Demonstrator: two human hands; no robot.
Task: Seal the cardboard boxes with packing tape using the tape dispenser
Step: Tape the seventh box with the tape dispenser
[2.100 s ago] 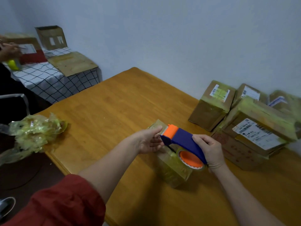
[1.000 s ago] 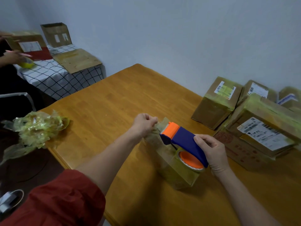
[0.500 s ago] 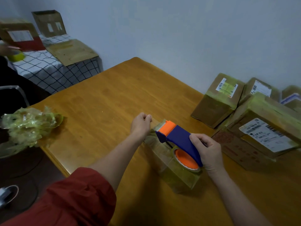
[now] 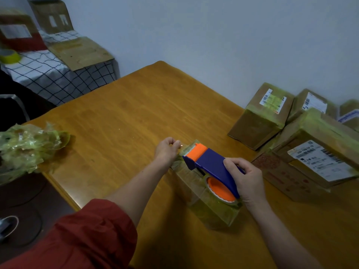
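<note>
Cardboard box likely light, slides easily: left hand pinches tape, right hand grips dispenser handle.

Table open ahead & left; stacked boxes block rt side.

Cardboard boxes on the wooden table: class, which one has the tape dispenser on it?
The small box in the foreground, under the blue-and-orange tape dispenser; the other boxes sit apart at the right, untouched.
</note>
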